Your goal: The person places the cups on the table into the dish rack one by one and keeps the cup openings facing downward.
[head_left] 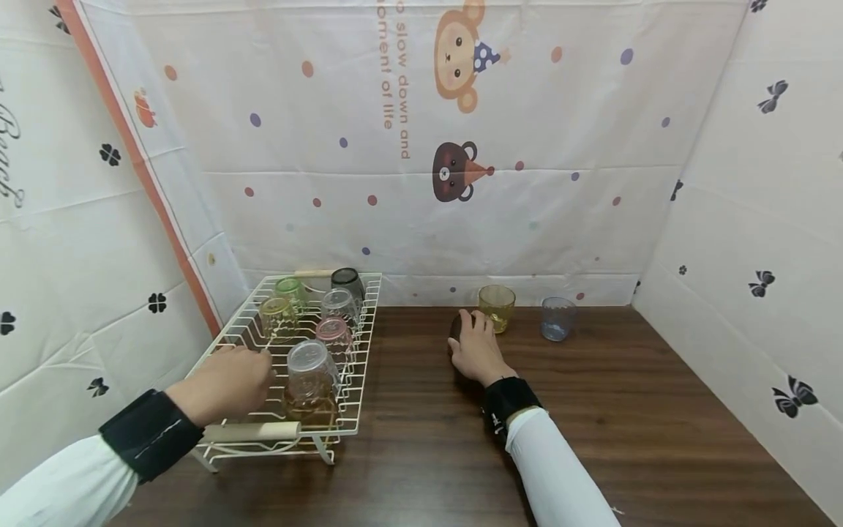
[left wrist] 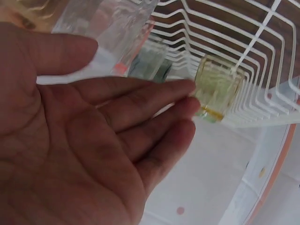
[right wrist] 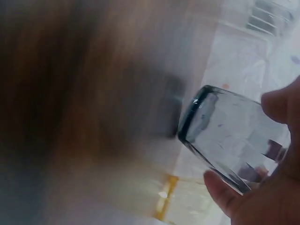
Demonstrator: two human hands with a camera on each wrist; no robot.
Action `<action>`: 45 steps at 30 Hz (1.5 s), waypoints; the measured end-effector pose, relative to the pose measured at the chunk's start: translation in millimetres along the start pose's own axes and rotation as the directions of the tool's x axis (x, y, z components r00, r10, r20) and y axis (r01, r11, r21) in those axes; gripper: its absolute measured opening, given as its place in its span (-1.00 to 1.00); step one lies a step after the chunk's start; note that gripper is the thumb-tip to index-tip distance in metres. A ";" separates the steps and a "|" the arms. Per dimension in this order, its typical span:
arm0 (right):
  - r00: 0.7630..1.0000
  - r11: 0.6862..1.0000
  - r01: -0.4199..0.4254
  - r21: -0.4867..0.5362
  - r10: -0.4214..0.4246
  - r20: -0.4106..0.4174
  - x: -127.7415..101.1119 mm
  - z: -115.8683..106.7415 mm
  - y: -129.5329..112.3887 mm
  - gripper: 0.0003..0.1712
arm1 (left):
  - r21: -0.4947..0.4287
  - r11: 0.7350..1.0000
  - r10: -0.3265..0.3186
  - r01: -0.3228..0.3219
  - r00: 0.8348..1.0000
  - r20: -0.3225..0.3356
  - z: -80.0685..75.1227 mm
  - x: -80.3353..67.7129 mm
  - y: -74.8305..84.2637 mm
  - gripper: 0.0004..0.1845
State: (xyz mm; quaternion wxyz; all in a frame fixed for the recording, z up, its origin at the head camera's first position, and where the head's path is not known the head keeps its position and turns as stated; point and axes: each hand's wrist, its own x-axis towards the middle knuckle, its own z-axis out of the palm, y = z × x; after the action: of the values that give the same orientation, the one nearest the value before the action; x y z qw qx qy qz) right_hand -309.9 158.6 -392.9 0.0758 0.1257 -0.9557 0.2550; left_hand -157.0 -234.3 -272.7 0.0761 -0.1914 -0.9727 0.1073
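Head view: the right hand (head_left: 476, 350) lies on a dark glass (head_left: 456, 331) on the brown bench (head_left: 626, 410), its fingers curled over the glass, just beside an amber glass (head_left: 497, 307); a blue-grey glass (head_left: 558, 318) stands a little further right. The left hand (head_left: 227, 382) hovers over the near left part of a white wire dish rack (head_left: 358, 380), its fingers relaxed and gripping nothing. Six glasses sit upturned in the rack: one clear (head_left: 309, 369), one pink (head_left: 334, 337), one yellow-green (head_left: 278, 316), one green (head_left: 290, 290), one pale clear (head_left: 339, 304) and one dark (head_left: 347, 280).

Left wrist view: the left hand (left wrist: 89, 145) is spread, palm showing, its fingers (left wrist: 154, 96) nearly straight and empty, their tips near a yellow-green glass (left wrist: 218, 86) among the rack's wires (left wrist: 253, 51).

Right wrist view: the right hand (right wrist: 265, 197) holds the dark glass (right wrist: 225, 136) tilted, thumb and fingertip on its sides; the surroundings are blurred.
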 end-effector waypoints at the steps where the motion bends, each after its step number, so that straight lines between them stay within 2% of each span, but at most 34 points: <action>1: 1.000 0.999 -0.003 0.044 0.003 -0.010 -0.3 0.5 1.4 -0.22 | 0.015 1.000 -0.005 0.006 0.999 -0.036 -0.9 -1.4 -0.1 -0.86; 3: 0.999 0.988 -0.016 0.155 0.020 -0.027 -1.5 -0.1 3.2 -0.20 | 0.046 0.999 -0.015 0.020 0.994 -0.104 -2.9 -3.9 -0.3 -0.89; 5: 0.998 0.961 -0.026 0.274 0.041 -0.047 -1.8 -2.2 4.1 -0.19 | 0.067 0.997 -0.024 0.035 0.987 -0.161 -4.9 -6.1 0.0 -0.84; 7: 0.996 0.913 -0.038 0.407 0.067 -0.058 -2.8 -5.0 3.2 -0.19 | 0.069 0.997 -0.029 0.044 0.978 -0.205 -7.2 -7.3 0.0 -0.75; 9: 0.994 0.828 -0.037 0.560 0.089 -0.067 -3.5 -7.6 0.6 -0.23 | 0.029 0.998 -0.045 0.052 0.975 -0.219 -10.7 -6.6 0.1 -0.77; 11: 0.993 0.714 -0.024 0.700 0.098 -0.065 -3.2 -9.4 -2.7 -0.29 | -0.061 0.996 -0.071 0.059 0.974 -0.213 -16.0 -4.8 0.0 -0.74; 14: 0.996 0.465 -0.012 0.885 0.082 -0.030 -2.1 -11.0 -9.0 -0.39 | -0.217 0.973 -0.120 0.078 0.975 -0.188 -24.9 -0.4 0.7 -0.78; 16: 0.998 0.299 -0.024 0.954 0.062 0.006 -2.3 -12.4 -13.0 -0.45 | -0.293 0.952 -0.145 0.087 0.972 -0.183 -31.0 1.8 2.6 -0.77; 18: 0.999 0.130 -0.041 0.991 0.024 0.038 -4.1 -14.9 -16.8 -0.51 | -0.319 0.944 -0.155 0.086 0.967 -0.200 -35.9 2.8 6.3 -0.76; 20: 0.998 0.001 -0.057 0.998 -0.018 0.057 -6.9 -17.7 -19.6 -0.59 | -0.337 0.937 -0.166 0.087 0.962 -0.216 -40.9 3.0 12.0 -0.68; 23: 0.993 -0.169 -0.074 0.983 -0.108 0.056 -11.6 -23.3 -24.5 -0.70 | -0.355 0.933 -0.168 0.059 0.944 -0.284 -48.0 3.9 23.7 -0.45; 26: 0.981 -0.324 -0.098 0.941 -0.188 0.037 -15.7 -29.8 -29.8 -0.67 | -0.377 0.926 -0.155 0.003 0.915 -0.373 -52.7 8.4 38.7 -0.42; 28: 0.972 -0.416 -0.125 0.901 -0.232 0.029 -17.7 -33.7 -33.1 -0.61 | -0.386 0.922 -0.141 -0.039 0.894 -0.426 -53.8 12.4 49.9 -0.42; 29: 0.968 -0.451 -0.143 0.881 -0.250 0.029 -18.8 -35.5 -34.6 -0.58 | -0.388 0.920 -0.135 -0.054 0.886 -0.443 -53.8 14.4 55.8 -0.42; 31: 0.959 -0.494 -0.170 0.852 -0.282 0.028 -20.8 -38.2 -37.1 -0.53 | -0.387 0.919 -0.121 -0.078 0.877 -0.464 -53.7 17.6 67.4 -0.42; 34: 0.946 -0.511 -0.194 0.838 -0.323 0.022 -22.6 -41.2 -40.5 -0.52 | -0.387 0.917 -0.100 -0.103 0.877 -0.471 -54.0 23.3 85.4 -0.41; 36: 0.938 -0.501 -0.203 0.841 -0.347 0.020 -23.2 -42.3 -42.4 -0.51 | -0.374 0.918 -0.071 -0.130 0.875 -0.478 -54.8 29.1 97.1 -0.40; 39: 0.924 -0.462 -0.216 0.860 -0.381 0.027 -24.3 -42.1 -46.1 -0.46 | -0.349 0.923 -0.031 -0.158 0.878 -0.479 -56.4 40.2 112.8 -0.36; 43: 0.904 -0.413 -0.230 0.881 -0.426 0.036 -27.8 -38.5 -52.7 -0.42 | -0.356 0.919 -0.013 -0.170 0.888 -0.459 -56.7 57.5 127.8 -0.25; 45: 0.888 -0.406 -0.237 0.883 -0.458 0.027 -29.8 -37.0 -55.3 -0.41 | -0.381 0.908 -0.017 -0.173 0.895 -0.446 -55.7 65.9 133.3 -0.18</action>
State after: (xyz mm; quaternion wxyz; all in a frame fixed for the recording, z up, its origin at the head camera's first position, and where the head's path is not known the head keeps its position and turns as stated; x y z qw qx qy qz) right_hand -263.0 137.1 -341.4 -0.2381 0.2848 -0.2712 0.8881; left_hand -159.3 -78.2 -243.6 0.2473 -0.2619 -0.9219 -0.1424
